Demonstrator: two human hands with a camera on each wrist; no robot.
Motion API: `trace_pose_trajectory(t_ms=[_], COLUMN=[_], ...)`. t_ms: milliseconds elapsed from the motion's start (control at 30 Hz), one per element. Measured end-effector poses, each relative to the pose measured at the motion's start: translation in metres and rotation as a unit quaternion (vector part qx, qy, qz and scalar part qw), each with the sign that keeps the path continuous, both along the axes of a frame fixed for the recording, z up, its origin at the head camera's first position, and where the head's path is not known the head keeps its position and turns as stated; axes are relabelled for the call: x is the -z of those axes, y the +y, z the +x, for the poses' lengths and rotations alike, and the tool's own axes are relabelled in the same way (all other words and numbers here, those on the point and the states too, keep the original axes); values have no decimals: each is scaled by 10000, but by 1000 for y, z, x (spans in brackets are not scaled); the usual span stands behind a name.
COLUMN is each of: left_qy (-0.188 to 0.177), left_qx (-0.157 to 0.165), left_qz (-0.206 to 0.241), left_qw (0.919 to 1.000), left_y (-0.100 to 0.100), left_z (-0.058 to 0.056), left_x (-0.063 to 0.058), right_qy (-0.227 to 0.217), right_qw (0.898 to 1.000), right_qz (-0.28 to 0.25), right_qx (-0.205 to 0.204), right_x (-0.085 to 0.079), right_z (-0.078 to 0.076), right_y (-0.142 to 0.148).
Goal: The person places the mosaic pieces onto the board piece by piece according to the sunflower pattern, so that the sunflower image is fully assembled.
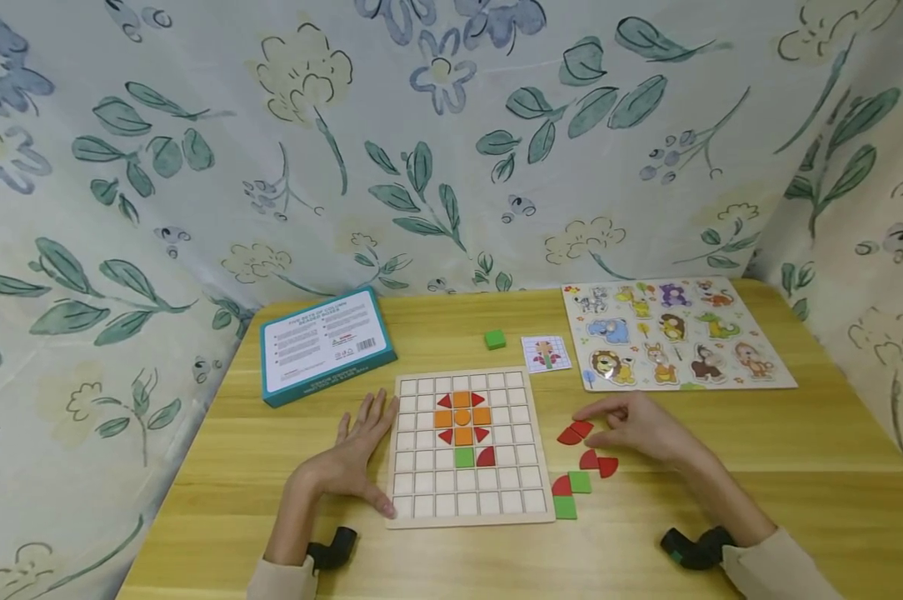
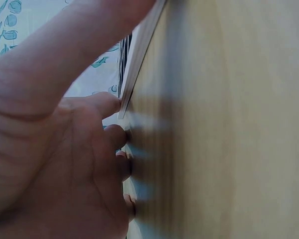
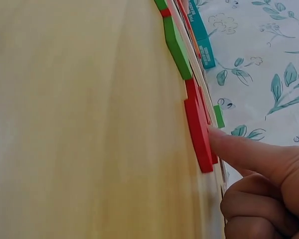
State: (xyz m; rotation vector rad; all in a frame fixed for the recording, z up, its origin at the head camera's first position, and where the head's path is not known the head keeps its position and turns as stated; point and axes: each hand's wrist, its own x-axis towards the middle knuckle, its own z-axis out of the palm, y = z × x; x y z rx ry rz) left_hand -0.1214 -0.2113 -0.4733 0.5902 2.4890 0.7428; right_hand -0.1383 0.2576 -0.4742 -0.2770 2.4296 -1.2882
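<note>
A wooden grid board (image 1: pixel 421 481) lies on the table with orange squares, an orange circle, small red pieces, a green square (image 1: pixel 464 457) and a red quarter-circle (image 1: pixel 486 457) set in its cells. My left hand (image 1: pixel 350 462) rests along the board's left side with fingers spread, its thumb at the near left corner. To the right of the board my right hand (image 1: pixel 639 429) has thumb and index finger at either side of a red quarter-circle piece (image 1: pixel 582 428); I cannot tell whether they pinch it. Its other fingers (image 3: pixel 259 204) are curled.
Loose red pieces (image 1: pixel 608 467) and green squares (image 1: pixel 565 507) lie beside the board's right edge. Behind it are a green block (image 1: pixel 495 339), a pattern card (image 1: pixel 546 354) and a blue-edged box (image 1: pixel 327 342). An animal puzzle board (image 1: pixel 691 367) lies at the back right.
</note>
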Motion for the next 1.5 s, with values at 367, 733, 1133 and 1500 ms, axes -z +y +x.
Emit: trace_pose_trajectory(t_ms=[367,733,1133,1500], left_qy=[43,85,46,8], left_qx=[2,-16,17,-12], left_qz=[-30,-40,-20,-52], left_qw=[10000,10000,10000,10000], left_y=[0,-2,0,0], left_z=[0,1,0,0], left_x=[0,1,-1,-4], right_qy=[-112,-233,-231,93], right_qw=[9999,9987,9980,9966], right_qz=[11,-380,183,486], right_qx=[122,237,557,666], right_x=[1,-10,-4,-7], right_z=[0,12,23,28], right_y=[-6,-63,-124,-127])
